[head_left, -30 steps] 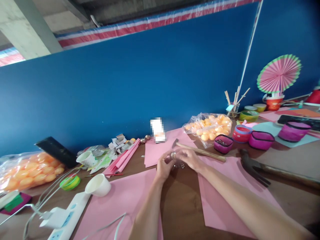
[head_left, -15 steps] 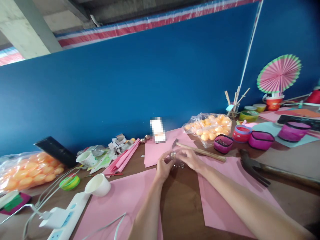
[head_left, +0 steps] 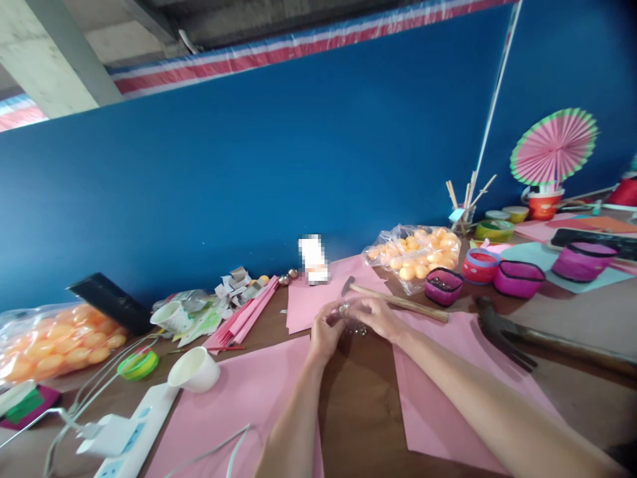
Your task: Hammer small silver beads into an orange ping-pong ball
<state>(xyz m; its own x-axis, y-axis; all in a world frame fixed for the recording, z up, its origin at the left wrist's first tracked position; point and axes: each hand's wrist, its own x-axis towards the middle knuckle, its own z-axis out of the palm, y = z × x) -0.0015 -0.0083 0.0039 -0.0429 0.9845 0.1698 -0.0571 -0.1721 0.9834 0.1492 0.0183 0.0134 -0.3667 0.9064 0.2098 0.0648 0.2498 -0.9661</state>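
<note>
My left hand point(head_left: 326, 330) and my right hand point(head_left: 375, 317) meet over the brown table, fingers closed around a small shiny metal bell point(head_left: 343, 308). The bell looks round and silvery; its details are too small to make out. Just below the fingers lie a few more little bells point(head_left: 361, 330), partly hidden by my hands. Beyond my right hand rests a small hammer point(head_left: 398, 298) with a wooden handle, its head pointing to the left.
Pink paper sheets point(head_left: 259, 378) lie on both sides. A claw hammer point(head_left: 557, 338) sits at right, near magenta fabric containers point(head_left: 520, 279). Bagged orange balls point(head_left: 428, 252) stand at the back. A white cup point(head_left: 195, 370) and power strip point(head_left: 142, 431) are at left.
Almost nothing differs. Both hands stay together around the small bell, and the view has shifted very slightly.
</note>
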